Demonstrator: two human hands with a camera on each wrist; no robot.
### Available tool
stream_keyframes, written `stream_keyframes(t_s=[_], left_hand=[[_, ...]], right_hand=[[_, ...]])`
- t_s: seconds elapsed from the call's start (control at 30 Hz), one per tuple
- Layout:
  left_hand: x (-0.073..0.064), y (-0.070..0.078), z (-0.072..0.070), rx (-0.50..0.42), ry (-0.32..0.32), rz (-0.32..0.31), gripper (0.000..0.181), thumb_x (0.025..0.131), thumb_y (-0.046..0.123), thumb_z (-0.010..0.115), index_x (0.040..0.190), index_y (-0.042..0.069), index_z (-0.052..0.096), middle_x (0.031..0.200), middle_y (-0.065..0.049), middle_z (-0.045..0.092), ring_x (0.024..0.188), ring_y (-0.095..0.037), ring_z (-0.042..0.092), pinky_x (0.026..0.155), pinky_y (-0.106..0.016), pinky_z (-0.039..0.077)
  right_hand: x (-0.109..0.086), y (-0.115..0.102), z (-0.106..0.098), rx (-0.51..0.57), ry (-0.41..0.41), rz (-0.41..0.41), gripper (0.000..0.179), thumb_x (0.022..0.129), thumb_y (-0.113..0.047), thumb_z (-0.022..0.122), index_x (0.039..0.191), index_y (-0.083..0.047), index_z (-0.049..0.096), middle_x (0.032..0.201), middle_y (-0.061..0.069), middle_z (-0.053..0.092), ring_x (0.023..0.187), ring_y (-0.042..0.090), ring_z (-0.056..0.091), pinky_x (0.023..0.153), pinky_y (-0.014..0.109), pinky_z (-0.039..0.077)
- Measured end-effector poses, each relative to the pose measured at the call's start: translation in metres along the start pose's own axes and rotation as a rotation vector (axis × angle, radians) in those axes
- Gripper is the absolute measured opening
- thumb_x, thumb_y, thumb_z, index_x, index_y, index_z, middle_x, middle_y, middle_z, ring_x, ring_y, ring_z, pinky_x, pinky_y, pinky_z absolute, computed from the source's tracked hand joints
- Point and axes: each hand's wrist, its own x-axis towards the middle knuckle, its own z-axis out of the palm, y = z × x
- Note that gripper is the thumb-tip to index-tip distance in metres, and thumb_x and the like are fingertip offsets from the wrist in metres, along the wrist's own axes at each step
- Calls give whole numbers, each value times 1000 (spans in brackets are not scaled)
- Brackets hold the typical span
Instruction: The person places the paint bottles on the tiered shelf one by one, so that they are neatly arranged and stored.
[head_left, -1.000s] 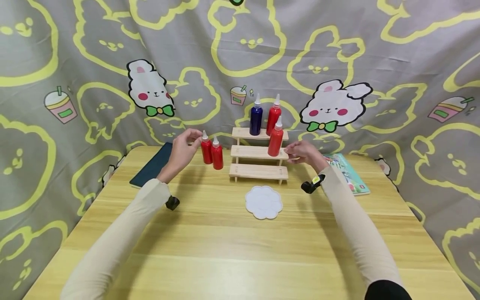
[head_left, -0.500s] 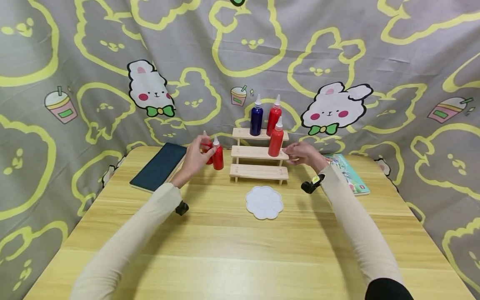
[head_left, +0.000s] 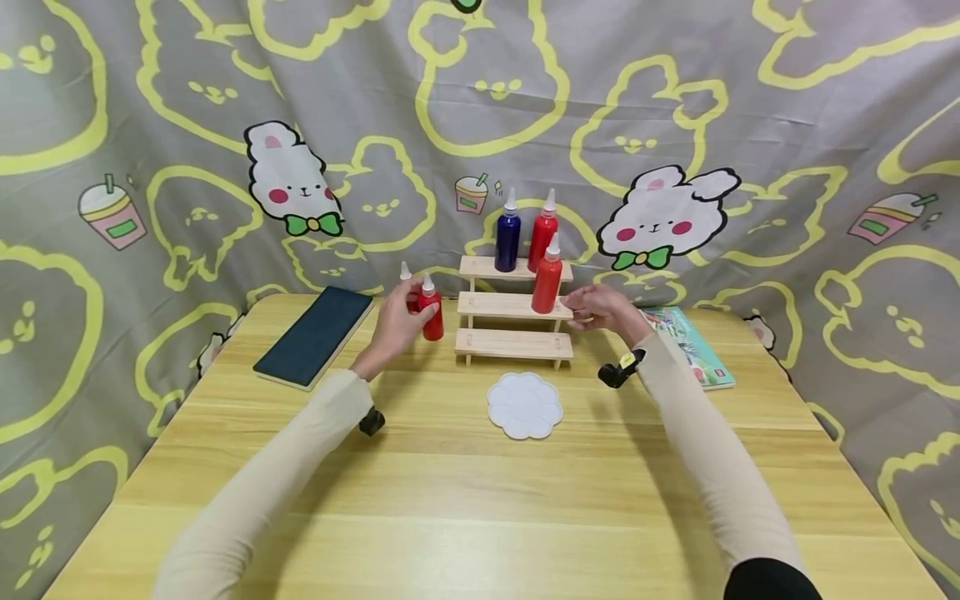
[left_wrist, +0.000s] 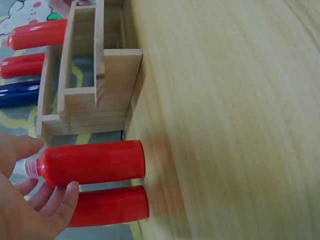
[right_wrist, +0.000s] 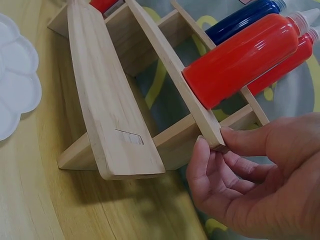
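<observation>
We judge two risks: left hand [head_left: 393,323] toppling rear red bottle [left_wrist: 110,206], since it stands just beside front red bottle [left_wrist: 95,161]; right hand [right_wrist: 260,180] jolting wooden rack [head_left: 513,342], which could tip third red bottle [head_left: 547,285] on its middle shelf. Left fingers curve round front red bottle near shoulder, thumb one side, others opposite; how firmly, we cannot tell. That bottle stands upright on tabletop [head_left: 480,500], left of rack. Right fingers pinch middle shelf's right end.

Glossy plastic bottles [left_wrist: 95,162], smooth wooden rack [right_wrist: 107,100], wood-grain tabletop [head_left: 480,500], creased cloth backdrop [head_left: 795,108]
</observation>
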Motion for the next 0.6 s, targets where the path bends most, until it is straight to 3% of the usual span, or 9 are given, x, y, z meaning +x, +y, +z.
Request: stream_keyframes(t_s=[0.23,0.6], left_hand=[[-2,-7,9,15,-34,-19,50,98,11,74,144,-1,57,128,-23,66,112,-37,64,94,-48,56],[-1,-20,15,-174,-91,-33,51,97,11,76,143,0,54,141,-23,62,123,-43,63,104,-53,55]], right_hand=[[1,3,0,-22,10,-2,13,106,-9,59,114,2,58,84,-1,58,67,7,60,71,22,60],[2,6,0,-24,-2,-14,16,107,-9,58,117,3,57,88,0,57,70,9,61,71,22,60]])
